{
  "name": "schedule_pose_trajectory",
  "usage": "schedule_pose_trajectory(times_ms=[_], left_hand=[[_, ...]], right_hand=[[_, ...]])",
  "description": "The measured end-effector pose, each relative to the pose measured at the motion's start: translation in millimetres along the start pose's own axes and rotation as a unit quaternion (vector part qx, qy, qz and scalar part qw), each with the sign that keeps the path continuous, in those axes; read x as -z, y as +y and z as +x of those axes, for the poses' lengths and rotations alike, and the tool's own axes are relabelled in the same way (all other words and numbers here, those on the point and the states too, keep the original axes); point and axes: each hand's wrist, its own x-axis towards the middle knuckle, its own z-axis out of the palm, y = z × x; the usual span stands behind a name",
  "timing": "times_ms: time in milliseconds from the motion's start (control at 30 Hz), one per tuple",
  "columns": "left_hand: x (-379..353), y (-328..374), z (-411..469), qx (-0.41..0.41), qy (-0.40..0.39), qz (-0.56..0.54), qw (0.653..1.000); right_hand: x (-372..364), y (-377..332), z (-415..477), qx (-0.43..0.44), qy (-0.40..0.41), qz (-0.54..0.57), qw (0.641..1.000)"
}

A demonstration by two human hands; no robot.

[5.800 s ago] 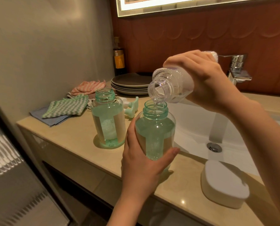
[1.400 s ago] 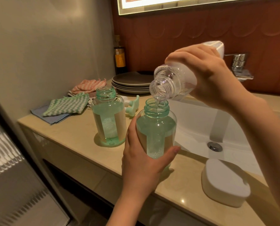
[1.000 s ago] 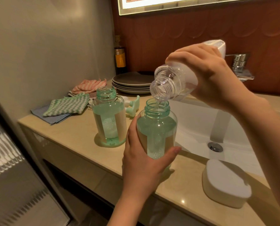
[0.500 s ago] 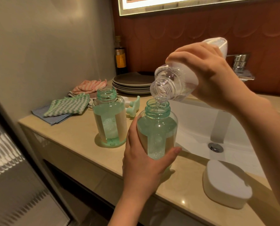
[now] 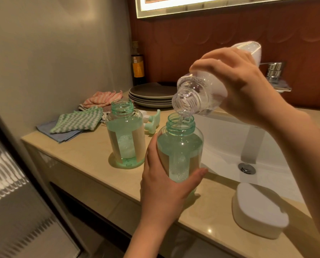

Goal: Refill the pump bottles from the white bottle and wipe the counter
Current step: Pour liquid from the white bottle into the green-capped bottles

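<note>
Altogether two pump bottles, white bottle

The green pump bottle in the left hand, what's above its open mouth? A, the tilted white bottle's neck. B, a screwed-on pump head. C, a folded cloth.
A: the white bottle, gripped by the right hand, tilts its open neck just over the mouth of the green pump bottle that the left hand holds.

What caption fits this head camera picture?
Right hand tips a white plastic bottle into the open green-tinted bottle the left hand grips.
</note>
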Motion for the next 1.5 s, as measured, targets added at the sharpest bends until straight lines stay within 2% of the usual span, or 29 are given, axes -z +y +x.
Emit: schedule_pose_trajectory(times_ms=[1500], left_hand=[[0.1,-0.7,-0.2,-0.001,0.002,-0.005,1.000]], right_hand=[[2.9,-1.7,3.0,-0.008,-0.006,-0.042,0.999]])
